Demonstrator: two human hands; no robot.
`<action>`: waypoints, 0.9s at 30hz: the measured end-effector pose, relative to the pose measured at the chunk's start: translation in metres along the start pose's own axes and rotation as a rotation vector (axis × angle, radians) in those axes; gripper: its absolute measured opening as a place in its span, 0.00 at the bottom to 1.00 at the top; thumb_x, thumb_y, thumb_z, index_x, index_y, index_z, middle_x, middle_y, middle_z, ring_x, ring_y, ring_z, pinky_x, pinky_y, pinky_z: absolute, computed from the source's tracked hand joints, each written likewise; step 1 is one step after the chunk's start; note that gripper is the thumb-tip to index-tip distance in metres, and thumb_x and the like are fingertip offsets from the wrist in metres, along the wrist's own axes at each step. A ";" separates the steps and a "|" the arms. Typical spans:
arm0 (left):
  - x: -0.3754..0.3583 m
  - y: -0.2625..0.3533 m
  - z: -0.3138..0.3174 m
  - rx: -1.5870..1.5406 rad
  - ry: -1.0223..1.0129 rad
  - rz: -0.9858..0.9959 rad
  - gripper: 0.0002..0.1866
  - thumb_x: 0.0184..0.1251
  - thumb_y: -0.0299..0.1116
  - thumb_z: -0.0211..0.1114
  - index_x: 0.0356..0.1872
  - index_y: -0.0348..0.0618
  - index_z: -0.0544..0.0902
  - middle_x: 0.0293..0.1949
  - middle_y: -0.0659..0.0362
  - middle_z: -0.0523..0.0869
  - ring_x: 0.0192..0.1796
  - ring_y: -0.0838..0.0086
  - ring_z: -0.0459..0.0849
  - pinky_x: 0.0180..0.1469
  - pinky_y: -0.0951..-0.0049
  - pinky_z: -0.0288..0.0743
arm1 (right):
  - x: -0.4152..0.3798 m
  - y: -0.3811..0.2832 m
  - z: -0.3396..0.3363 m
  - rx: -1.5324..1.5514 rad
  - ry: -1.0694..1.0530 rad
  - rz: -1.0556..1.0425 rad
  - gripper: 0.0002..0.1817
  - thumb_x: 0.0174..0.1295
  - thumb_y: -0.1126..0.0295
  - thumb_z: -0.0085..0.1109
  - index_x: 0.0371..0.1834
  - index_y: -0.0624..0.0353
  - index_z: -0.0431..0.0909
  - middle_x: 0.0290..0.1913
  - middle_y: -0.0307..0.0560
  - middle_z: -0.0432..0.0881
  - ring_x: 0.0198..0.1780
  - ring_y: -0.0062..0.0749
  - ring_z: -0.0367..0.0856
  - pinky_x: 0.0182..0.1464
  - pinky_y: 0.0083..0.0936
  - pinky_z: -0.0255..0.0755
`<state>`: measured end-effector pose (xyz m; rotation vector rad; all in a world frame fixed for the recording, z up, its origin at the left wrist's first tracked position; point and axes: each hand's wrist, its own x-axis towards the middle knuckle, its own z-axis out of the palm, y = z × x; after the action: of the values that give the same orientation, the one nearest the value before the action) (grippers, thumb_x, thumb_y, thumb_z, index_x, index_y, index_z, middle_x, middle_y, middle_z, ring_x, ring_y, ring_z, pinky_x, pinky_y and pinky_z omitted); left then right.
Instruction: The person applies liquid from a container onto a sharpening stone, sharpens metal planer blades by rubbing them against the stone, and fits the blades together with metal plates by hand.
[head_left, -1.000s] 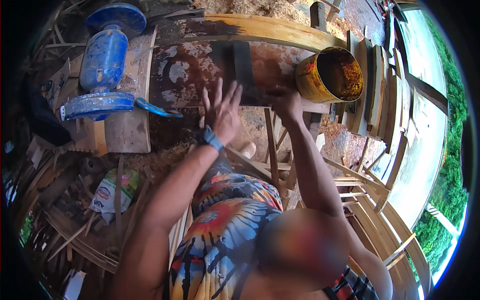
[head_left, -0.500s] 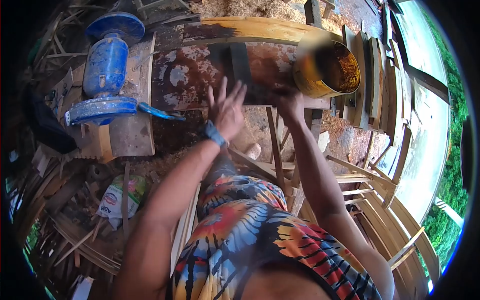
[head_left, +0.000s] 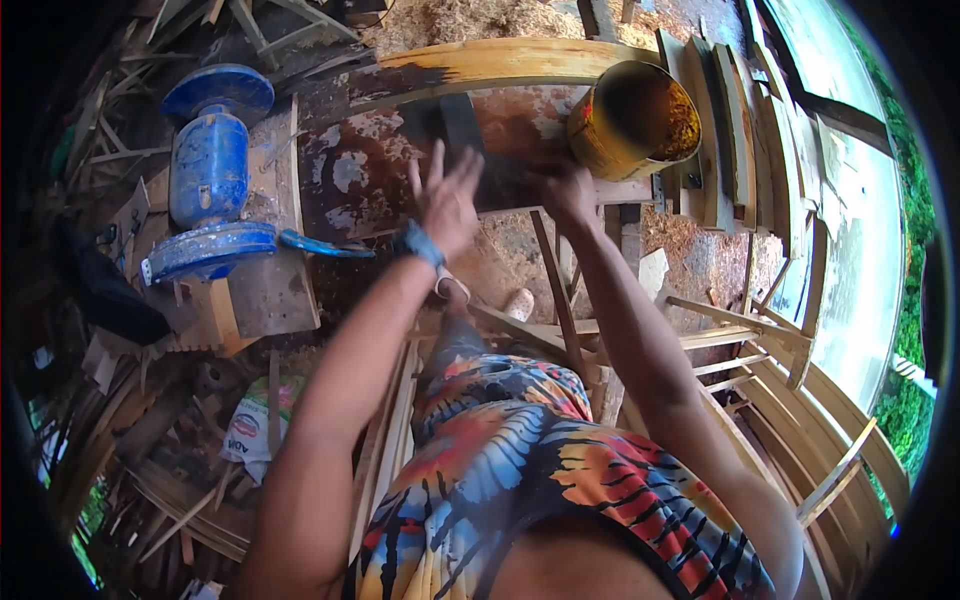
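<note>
My left hand, with a blue-grey band on its wrist, is over the near edge of the stained, paint-worn bench top. Its fingers are spread and hold nothing. At the bench's near edge, my right hand has its fingers curled in; blur and shadow hide what they hold, if anything. A dark flat strip lies across the bench just beyond the left fingertips. Close by the right hand stands a yellow tub, its inside coated in yellow and brown.
On the left is a blue machine with a round disc at each end and a blue handle pointing toward the bench. Wooden boards stand at the right. A plastic bag lies among scrap wood at lower left. Sawdust covers the floor.
The view has shifted slightly, so the bench and tub sit further left. My left hand stays spread over the bench edge, and my right hand stays curled beside the tub.
</note>
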<state>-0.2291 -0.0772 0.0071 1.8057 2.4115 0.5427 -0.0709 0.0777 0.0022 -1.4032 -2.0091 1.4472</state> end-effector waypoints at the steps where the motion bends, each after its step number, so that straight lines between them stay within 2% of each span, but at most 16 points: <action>1: 0.022 -0.012 -0.008 0.024 -0.044 0.013 0.37 0.56 0.25 0.57 0.74 0.50 0.75 0.77 0.58 0.73 0.83 0.46 0.56 0.80 0.30 0.41 | 0.016 -0.003 0.006 0.016 0.017 -0.053 0.17 0.61 0.68 0.73 0.50 0.66 0.87 0.40 0.50 0.91 0.35 0.28 0.88 0.38 0.26 0.81; 3: 0.058 -0.021 -0.024 0.082 -0.113 -0.006 0.38 0.56 0.25 0.57 0.75 0.52 0.73 0.77 0.57 0.73 0.83 0.44 0.55 0.79 0.28 0.42 | 0.019 -0.029 0.007 0.293 -0.055 0.164 0.16 0.62 0.70 0.72 0.51 0.65 0.85 0.41 0.48 0.90 0.36 0.28 0.87 0.37 0.26 0.81; 4: 0.062 -0.017 -0.032 0.054 -0.028 0.003 0.39 0.57 0.25 0.57 0.77 0.53 0.71 0.78 0.56 0.71 0.83 0.43 0.54 0.78 0.28 0.41 | 0.018 -0.040 0.004 0.432 -0.097 0.265 0.16 0.63 0.71 0.71 0.52 0.65 0.85 0.41 0.47 0.89 0.36 0.28 0.87 0.37 0.26 0.80; 7: 0.055 0.006 -0.062 -0.013 0.150 0.014 0.39 0.59 0.29 0.59 0.78 0.50 0.68 0.79 0.52 0.68 0.83 0.41 0.52 0.78 0.26 0.42 | -0.009 -0.021 -0.006 0.646 -0.148 0.253 0.15 0.65 0.73 0.68 0.54 0.63 0.82 0.40 0.45 0.87 0.35 0.26 0.85 0.35 0.25 0.79; 8: 0.041 0.020 -0.074 -0.046 0.151 0.004 0.41 0.58 0.30 0.62 0.78 0.51 0.68 0.79 0.50 0.67 0.83 0.40 0.52 0.78 0.27 0.42 | -0.030 -0.012 -0.010 0.804 -0.155 0.317 0.11 0.68 0.76 0.62 0.52 0.61 0.81 0.37 0.43 0.85 0.34 0.24 0.83 0.33 0.22 0.78; 9: 0.026 0.032 -0.085 -0.053 0.136 0.016 0.43 0.55 0.30 0.66 0.79 0.51 0.67 0.80 0.51 0.66 0.83 0.41 0.52 0.77 0.26 0.43 | -0.047 -0.007 -0.020 0.920 -0.243 0.373 0.10 0.68 0.76 0.61 0.51 0.62 0.80 0.38 0.43 0.85 0.34 0.26 0.84 0.33 0.23 0.78; 11: -0.003 0.055 -0.101 -0.190 0.091 0.042 0.44 0.54 0.31 0.72 0.77 0.49 0.69 0.77 0.52 0.71 0.81 0.43 0.59 0.77 0.33 0.49 | -0.088 0.001 -0.045 1.158 -0.409 0.491 0.09 0.69 0.78 0.59 0.50 0.64 0.78 0.39 0.44 0.84 0.35 0.30 0.84 0.33 0.25 0.79; 12: -0.013 0.063 -0.108 -0.341 0.043 0.073 0.43 0.54 0.28 0.75 0.76 0.46 0.71 0.73 0.50 0.75 0.79 0.46 0.65 0.78 0.44 0.55 | -0.116 -0.012 -0.057 1.177 -0.339 0.554 0.09 0.70 0.77 0.56 0.51 0.64 0.78 0.37 0.42 0.82 0.33 0.30 0.83 0.33 0.24 0.78; 13: -0.019 0.070 -0.116 -0.491 -0.003 0.101 0.43 0.53 0.25 0.77 0.75 0.43 0.72 0.69 0.49 0.80 0.77 0.49 0.70 0.79 0.54 0.60 | -0.132 -0.004 -0.067 1.208 -0.403 0.578 0.09 0.70 0.76 0.56 0.51 0.64 0.78 0.36 0.42 0.82 0.34 0.29 0.83 0.32 0.22 0.79; 14: -0.025 0.080 -0.119 -0.806 -0.103 0.051 0.41 0.55 0.26 0.78 0.73 0.40 0.73 0.65 0.51 0.84 0.71 0.54 0.79 0.76 0.61 0.65 | -0.148 0.002 -0.078 1.260 -0.451 0.601 0.09 0.70 0.75 0.56 0.51 0.62 0.79 0.36 0.40 0.83 0.33 0.26 0.83 0.33 0.22 0.79; 15: -0.031 0.090 -0.127 -0.711 -0.057 0.131 0.34 0.57 0.26 0.78 0.67 0.41 0.80 0.60 0.54 0.88 0.68 0.56 0.82 0.74 0.59 0.66 | -0.165 0.003 -0.088 1.316 -0.502 0.620 0.09 0.70 0.74 0.57 0.51 0.60 0.80 0.35 0.38 0.84 0.32 0.24 0.83 0.34 0.21 0.79; 17: -0.041 0.101 -0.138 -0.461 -0.004 0.297 0.26 0.55 0.27 0.81 0.58 0.42 0.86 0.53 0.58 0.91 0.66 0.60 0.83 0.72 0.58 0.67 | -0.189 0.010 -0.103 1.378 -0.566 0.668 0.10 0.71 0.72 0.58 0.52 0.61 0.80 0.35 0.39 0.85 0.33 0.23 0.84 0.34 0.22 0.81; 20: -0.057 0.121 -0.144 -0.460 0.003 0.327 0.21 0.53 0.28 0.82 0.51 0.44 0.89 0.49 0.60 0.93 0.66 0.62 0.83 0.70 0.57 0.67 | -0.220 0.005 -0.123 1.413 -0.546 0.711 0.09 0.72 0.73 0.58 0.52 0.62 0.80 0.35 0.40 0.85 0.31 0.22 0.84 0.34 0.20 0.83; 25: -0.072 0.145 -0.149 -0.544 0.070 0.357 0.15 0.55 0.28 0.81 0.45 0.43 0.90 0.48 0.59 0.93 0.62 0.61 0.85 0.66 0.60 0.72 | -0.240 0.005 -0.136 1.482 -0.626 0.670 0.09 0.73 0.73 0.58 0.51 0.63 0.79 0.34 0.40 0.85 0.30 0.22 0.85 0.36 0.20 0.85; 27: -0.076 0.151 -0.151 -0.539 0.085 0.384 0.14 0.55 0.27 0.81 0.43 0.42 0.90 0.46 0.58 0.92 0.59 0.61 0.86 0.64 0.61 0.74 | -0.245 0.009 -0.140 1.493 -0.680 0.632 0.10 0.74 0.70 0.58 0.52 0.63 0.79 0.35 0.41 0.85 0.32 0.23 0.86 0.35 0.20 0.85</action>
<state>-0.1097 -0.1473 0.1865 1.9989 1.7090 1.1866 0.1491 -0.0469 0.1275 -0.7789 -0.0761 2.9063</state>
